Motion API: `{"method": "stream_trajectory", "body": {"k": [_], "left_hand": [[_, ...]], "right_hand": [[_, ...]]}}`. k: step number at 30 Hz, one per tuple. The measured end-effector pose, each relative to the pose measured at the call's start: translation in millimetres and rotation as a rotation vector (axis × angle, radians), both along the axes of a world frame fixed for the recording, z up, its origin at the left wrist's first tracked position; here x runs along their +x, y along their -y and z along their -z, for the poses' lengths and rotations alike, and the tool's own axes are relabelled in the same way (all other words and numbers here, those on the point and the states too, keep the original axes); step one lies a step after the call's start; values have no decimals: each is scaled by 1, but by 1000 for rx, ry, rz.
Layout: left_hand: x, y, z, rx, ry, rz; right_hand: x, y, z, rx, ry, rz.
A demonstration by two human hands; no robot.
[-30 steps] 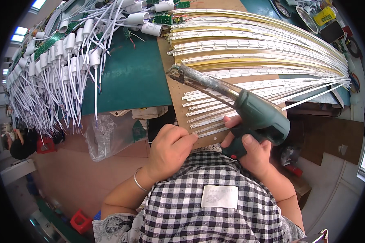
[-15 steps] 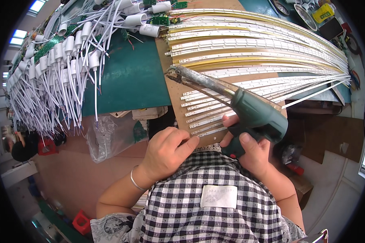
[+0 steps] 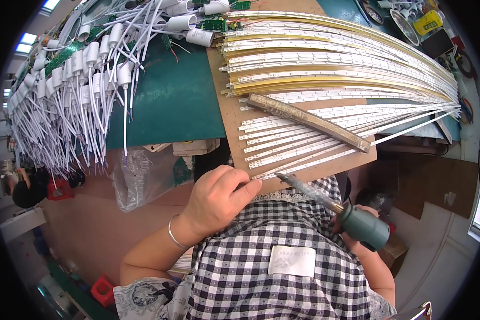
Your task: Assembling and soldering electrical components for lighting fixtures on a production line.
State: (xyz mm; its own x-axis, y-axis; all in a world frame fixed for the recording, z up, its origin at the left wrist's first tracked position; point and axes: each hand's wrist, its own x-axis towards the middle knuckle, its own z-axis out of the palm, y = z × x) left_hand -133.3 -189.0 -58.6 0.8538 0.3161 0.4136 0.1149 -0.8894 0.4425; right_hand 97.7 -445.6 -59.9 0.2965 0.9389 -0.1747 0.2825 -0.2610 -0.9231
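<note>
Soldering gun (image 3: 359, 223) gripped in right hand (image 3: 353, 244), tip at nearest LED strip (image 3: 309, 164) on board (image 3: 364, 157) | left hand (image 3: 218, 200): fingers narrow at strip's left end, grip: cannot tell | apron patch (image 3: 292, 261): faint writing, illegible

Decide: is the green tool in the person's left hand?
No, the right hand grips the green tool, while the left hand is at the end of a white strip.

Strips (image 3: 325, 63) stretch left to right across a board (image 3: 360, 160) on a workbench (image 3: 170, 101), a bar (image 3: 309, 122) lying over the near ones. Cabled sockets (image 3: 93, 56) heap at left. The left hand (image 3: 218, 197) sits at the nearest strip's left end; to its right, the right hand (image 3: 352, 244) holds a soldering gun (image 3: 364, 228).
</note>
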Motion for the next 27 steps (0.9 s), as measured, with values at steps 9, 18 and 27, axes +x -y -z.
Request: {"method": "stream_trajectory", "body": {"k": [9, 18, 27], "left_hand": [[-1, -1, -1, 3, -25, 5], [0, -1, 1, -6, -11, 1], [1, 1, -1, -16, 3, -4]], "right_hand": [[2, 9, 21, 91, 213, -187], [-1, -9, 7, 255, 499, -243], [8, -4, 10, 222, 409, -314]]}}
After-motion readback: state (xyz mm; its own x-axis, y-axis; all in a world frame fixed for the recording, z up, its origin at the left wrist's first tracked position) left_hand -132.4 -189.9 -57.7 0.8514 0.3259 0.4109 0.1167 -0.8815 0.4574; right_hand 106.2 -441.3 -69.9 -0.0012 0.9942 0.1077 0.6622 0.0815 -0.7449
